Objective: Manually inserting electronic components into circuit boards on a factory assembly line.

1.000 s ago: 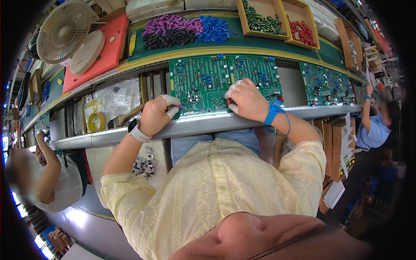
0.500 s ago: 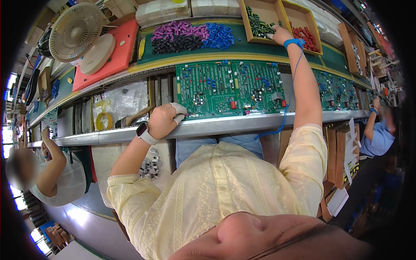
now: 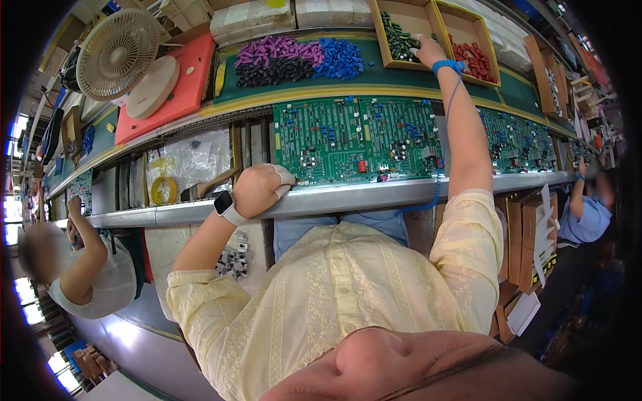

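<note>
Right hand (image 3: 426, 48) is up at the far side of the surface (image 3: 374, 75), over the wooden tray of dark green parts (image 3: 399, 41). Fingers curl down into the tray; whether they pinch a part, cannot tell (fingertips hidden among the pieces).

Left hand (image 3: 259, 189) is loosely fisted at the near-left corner of the green circuit board (image 3: 358, 137), fingers pressed together, white finger cots on the tips. Nothing visible in its grip.

The board lies flat on the conveyor rail (image 3: 374, 192) right in front of the person. It is partly stuffed: a red block, black cans and small blue parts already sit on it, with bare green patches between them. I'd judge insertion mid-way, the next part being fetched, not yet placed.

Supply is far from used up: the tray of red parts (image 3: 476, 55) just right of the green one, purple (image 3: 274, 50), black (image 3: 267, 70) and blue (image 3: 341, 59) piles loose on the green mat. More boards (image 3: 515, 137) are queued to the right.
</note>
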Demonstrator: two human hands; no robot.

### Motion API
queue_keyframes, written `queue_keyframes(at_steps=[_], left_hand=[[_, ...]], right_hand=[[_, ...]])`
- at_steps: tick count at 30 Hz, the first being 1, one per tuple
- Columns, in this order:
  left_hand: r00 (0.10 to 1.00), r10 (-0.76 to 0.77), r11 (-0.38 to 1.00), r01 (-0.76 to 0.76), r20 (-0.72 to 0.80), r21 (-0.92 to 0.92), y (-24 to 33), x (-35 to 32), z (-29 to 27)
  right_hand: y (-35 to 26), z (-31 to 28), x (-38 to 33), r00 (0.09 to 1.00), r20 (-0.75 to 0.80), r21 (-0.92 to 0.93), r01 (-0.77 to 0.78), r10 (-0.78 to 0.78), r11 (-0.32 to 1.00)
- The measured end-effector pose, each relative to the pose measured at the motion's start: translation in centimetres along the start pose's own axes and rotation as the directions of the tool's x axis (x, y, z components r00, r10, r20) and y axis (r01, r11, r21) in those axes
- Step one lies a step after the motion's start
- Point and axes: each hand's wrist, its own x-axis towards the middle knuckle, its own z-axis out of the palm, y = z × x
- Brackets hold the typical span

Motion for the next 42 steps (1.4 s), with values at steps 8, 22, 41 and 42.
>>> queue_keyframes(at_steps=[8, 22, 41, 42], left_hand=[[0.998, 0.023, 0.999, -0.021, -0.063, 0.026, 1.1, 0.5, 1.0], [0.968, -0.104, 0.966, 0.043, -0.229, -0.254, 2.2, 7.0, -2.2], [0.900, -0.434, 0.800, 0.374, -0.023, -0.469, -0.2, 6.1, 0.3], [0.899, -0.438, 0.806, 0.399, 0.015, -0.438, 0.0, 6.2, 0.3]], right_hand=[[0.7, 0.4, 1.0, 0.998, 0.064, 0.039, 0.001, -0.004, 0.999], [-7.2, -4.0, -8.6, 0.925, 0.204, 0.911, -0.061, -0.320, 0.407], [-16.1, 0.0, -17.4, 0.776, 0.287, 0.763, 0.169, -0.561, 0.624], [-16.4, 0.0, -17.6, 0.771, 0.227, 0.672, 0.318, -0.595, 0.669]])
